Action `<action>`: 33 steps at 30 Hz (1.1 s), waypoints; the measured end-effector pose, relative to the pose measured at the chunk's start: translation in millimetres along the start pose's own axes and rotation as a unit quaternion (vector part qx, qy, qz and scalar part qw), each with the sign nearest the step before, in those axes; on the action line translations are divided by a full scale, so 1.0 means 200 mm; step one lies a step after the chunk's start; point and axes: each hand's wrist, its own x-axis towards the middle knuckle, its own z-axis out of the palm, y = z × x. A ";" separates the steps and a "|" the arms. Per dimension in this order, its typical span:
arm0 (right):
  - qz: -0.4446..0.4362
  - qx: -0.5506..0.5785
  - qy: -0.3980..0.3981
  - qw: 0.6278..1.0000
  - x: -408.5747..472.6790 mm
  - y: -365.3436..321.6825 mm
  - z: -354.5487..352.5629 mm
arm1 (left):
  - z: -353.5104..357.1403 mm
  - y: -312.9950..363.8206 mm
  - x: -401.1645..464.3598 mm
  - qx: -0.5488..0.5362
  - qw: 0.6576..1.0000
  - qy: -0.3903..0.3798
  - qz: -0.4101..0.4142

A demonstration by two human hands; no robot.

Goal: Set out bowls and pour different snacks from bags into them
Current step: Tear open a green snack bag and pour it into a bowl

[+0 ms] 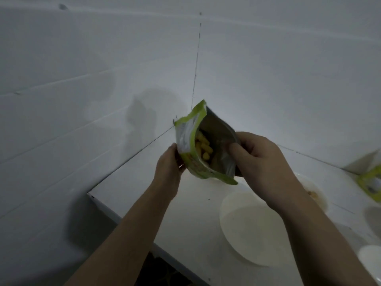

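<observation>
A green snack bag [188, 137] with a silver lining is held up above the white counter [165, 193], its mouth spread wide toward me. Yellow puffed snacks [203, 147] show inside it. My left hand [170, 162] grips the bag's left side. My right hand [261, 162] pinches the right edge of the mouth, thumb inside the lining. Below my right forearm lies a wide white bowl [247, 230] with nothing visible in it. A second bowl [315, 193], partly hidden by my right arm, holds a few pale snack pieces.
Another green bag [371, 182] stands at the right edge by the wall. Parts of two more white bowls [371, 263] show at the lower right. White tiled walls meet in a corner behind the counter, whose front edge runs diagonally at the lower left.
</observation>
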 end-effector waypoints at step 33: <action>-0.082 -0.131 0.169 0.974 0.01 0.16 -0.27 | 0.22 0.00 0.06 0.086 0.974 -0.209 0.004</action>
